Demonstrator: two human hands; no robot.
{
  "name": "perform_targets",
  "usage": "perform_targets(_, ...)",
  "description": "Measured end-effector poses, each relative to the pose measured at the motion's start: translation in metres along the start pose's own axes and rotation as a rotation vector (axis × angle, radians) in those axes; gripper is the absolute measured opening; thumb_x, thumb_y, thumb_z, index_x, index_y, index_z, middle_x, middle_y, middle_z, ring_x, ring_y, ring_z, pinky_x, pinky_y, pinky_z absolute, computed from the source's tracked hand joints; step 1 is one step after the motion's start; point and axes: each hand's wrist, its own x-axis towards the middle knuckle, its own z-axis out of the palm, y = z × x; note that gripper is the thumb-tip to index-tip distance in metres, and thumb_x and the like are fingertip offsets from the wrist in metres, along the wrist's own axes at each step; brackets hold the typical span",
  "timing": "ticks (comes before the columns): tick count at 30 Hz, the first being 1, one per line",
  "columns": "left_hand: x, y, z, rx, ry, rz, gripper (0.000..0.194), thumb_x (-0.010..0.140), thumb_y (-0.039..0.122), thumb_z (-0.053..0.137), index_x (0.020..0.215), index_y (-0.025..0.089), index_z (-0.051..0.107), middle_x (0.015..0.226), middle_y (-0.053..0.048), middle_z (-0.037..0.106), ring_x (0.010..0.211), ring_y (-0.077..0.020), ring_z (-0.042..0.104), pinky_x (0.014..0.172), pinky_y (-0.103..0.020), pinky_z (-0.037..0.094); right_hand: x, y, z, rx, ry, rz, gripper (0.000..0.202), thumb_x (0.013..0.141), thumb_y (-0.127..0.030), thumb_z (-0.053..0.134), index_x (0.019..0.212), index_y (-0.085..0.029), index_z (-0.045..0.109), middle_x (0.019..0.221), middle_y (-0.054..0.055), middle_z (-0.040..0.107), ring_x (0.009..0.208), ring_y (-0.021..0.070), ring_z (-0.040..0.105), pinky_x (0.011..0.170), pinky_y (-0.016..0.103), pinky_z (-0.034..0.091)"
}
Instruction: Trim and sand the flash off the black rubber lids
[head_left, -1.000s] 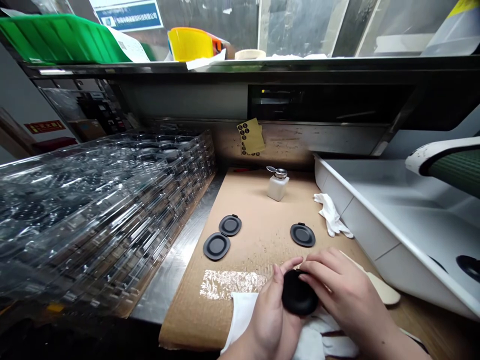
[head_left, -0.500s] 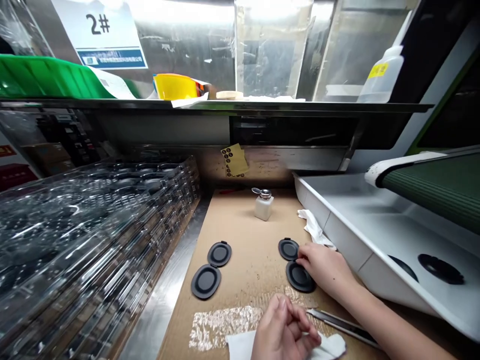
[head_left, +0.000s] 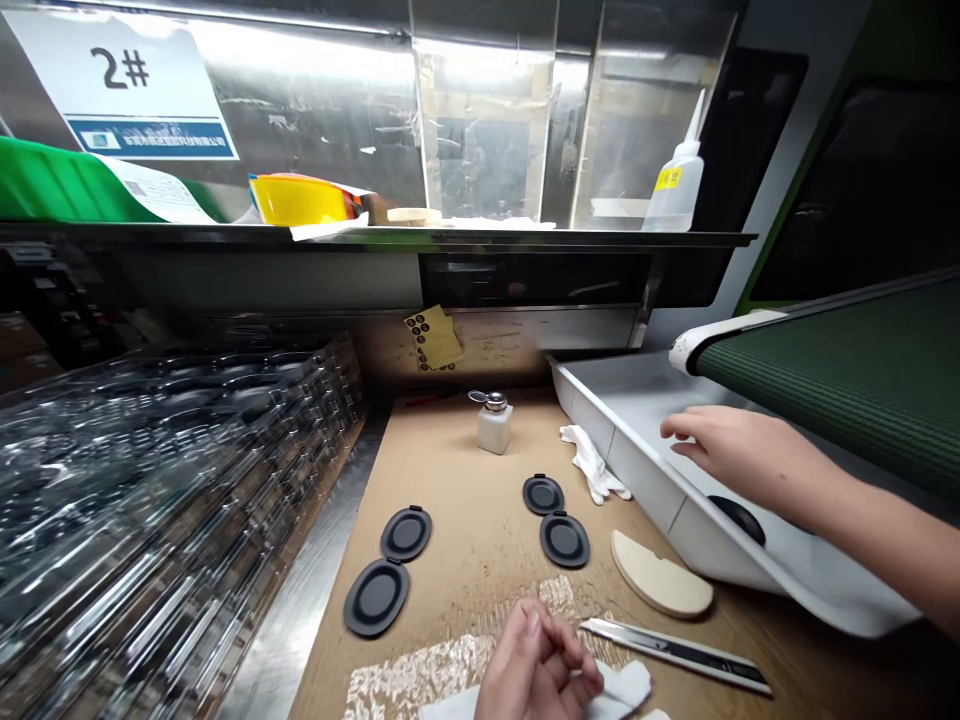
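- Now the front right black disc [head_left: 565,540] is seen flat on the brown cardboard [head_left: 457,475], close in front of the back right black disc [head_left: 543,494]; it is no longer held.
- The right hand [head_left: 739,450] has been taken off it and is now held over the white tray [head_left: 652,500]. Its fingers are loosely bent and spread a bit, and nothing is seen in them.
- A dark round piece [head_left: 737,521] can be partly seen in the tray, by the right arm.
- The left hand [head_left: 536,665] is kept low by the white cloth [head_left: 628,684], half curled; nothing is seen in it.
- On the left, the back left black disc [head_left: 406,533] and front left black disc [head_left: 376,597] are set the same way.
- So the putting-down of that disc can be judged done, with two pairs made and both hands left free.
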Motion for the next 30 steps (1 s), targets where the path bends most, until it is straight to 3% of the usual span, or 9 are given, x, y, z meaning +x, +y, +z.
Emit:
perform_targets(4,-0.001,0.001,0.001,-0.005,0.011,0.003,0.022,0.073,0.036,0.061,0.068,0.018,0.049,0.065,-0.002,0.059,0.063,-0.0145,0.056,0.067,-0.03,0.038,-0.012,0.06,0.039,-0.011,-0.328,-0.089,0.03,0.081,-0.042,0.051,0.09,-0.014,0.057,0.08,0.001,0.059,0.066,0.0085,0.055,0.059,0.025,0.045)
perform_targets(8,-0.002,0.002,0.001,-0.008,0.012,0.01,0.023,0.072,0.037,0.061,0.069,0.018,0.05,0.065,-0.002,0.059,0.063,-0.0146,0.057,0.067,-0.03,0.039,-0.04,0.073,0.067,0.017,-0.497,-0.145,0.034,0.081,-0.044,0.051,0.098,-0.015,0.056,0.078,0.0,0.06,0.059,0.006,0.053,0.053,0.021,0.044)
perform_targets(12,-0.001,0.002,0.002,0.0,0.021,0.01,0.022,0.071,0.036,0.062,0.069,0.018,0.05,0.065,-0.001,0.059,0.063,-0.0146,0.057,0.067,-0.03,0.039,-0.035,0.073,0.065,0.026,-0.49,-0.12,0.045,0.064,-0.035,0.065,0.105,-0.018,0.058,0.07,0.0,0.061,0.052,0.0081,0.053,0.046,0.02,0.039)
perform_targets(15,-0.002,0.002,0.003,0.007,0.028,0.01,0.021,0.072,0.035,0.061,0.068,0.018,0.05,0.065,-0.001,0.059,0.063,-0.0144,0.057,0.067,-0.029,0.039,-0.011,0.067,0.041,0.015,-0.369,-0.037,0.058,0.059,-0.036,0.066,0.113,-0.019,0.056,0.074,0.004,0.062,0.056,0.0155,0.058,0.045,0.024,0.038)
perform_targets(18,-0.002,0.0,0.003,0.01,0.035,0.013,0.02,0.074,0.035,0.059,0.069,0.017,0.051,0.066,-0.002,0.059,0.064,-0.0149,0.057,0.066,-0.03,0.039,0.004,0.037,0.005,0.035,-0.201,0.016,0.064,0.072,-0.053,0.05,0.128,-0.023,0.041,0.099,0.01,0.061,0.077,0.0227,0.062,0.056,0.03,0.044)
perform_targets(20,-0.002,-0.002,0.002,0.002,0.045,0.017,0.018,0.074,0.034,0.058,0.072,0.017,0.054,0.069,-0.004,0.061,0.069,-0.0165,0.059,0.068,-0.03,0.04,0.0,-0.002,-0.015,0.123,-0.132,-0.003,0.065,0.072,-0.057,0.05,0.129,-0.03,0.037,0.103,0.006,0.061,0.079,0.0202,0.062,0.062,0.03,0.048)
perform_targets(22,-0.001,-0.004,0.001,-0.027,0.063,0.035,0.017,0.074,0.033,0.059,0.078,0.017,0.057,0.079,-0.006,0.064,0.078,-0.0188,0.06,0.073,-0.032,0.04,-0.013,-0.05,-0.023,0.467,-0.132,-0.021,0.053,0.073,-0.052,0.054,0.12,-0.029,0.046,0.094,0.004,0.064,0.076,0.0173,0.062,0.06,0.025,0.05)
perform_targets(26,0.001,-0.007,0.001,-0.149,0.075,0.109,0.03,0.074,0.039,0.057,0.097,0.021,0.059,0.106,-0.009,0.061,0.099,-0.0221,0.055,0.084,-0.035,0.038,-0.039,-0.13,-0.005,0.921,-0.525,-0.007,0.029,0.08,-0.047,0.045,0.098,-0.025,0.051,0.083,-0.001,0.066,0.07,0.0114,0.062,0.058,0.018,0.048)
perform_targets(30,0.0,-0.006,0.003,-0.191,0.028,0.086,0.049,0.075,0.054,0.047,0.111,0.021,0.054,0.116,-0.013,0.056,0.11,-0.0272,0.049,0.088,-0.04,0.035,-0.049,-0.156,0.024,0.605,-0.557,0.105,0.028,0.083,-0.048,0.035,0.081,-0.025,0.051,0.067,-0.003,0.065,0.062,0.015,0.062,0.053,0.023,0.045)
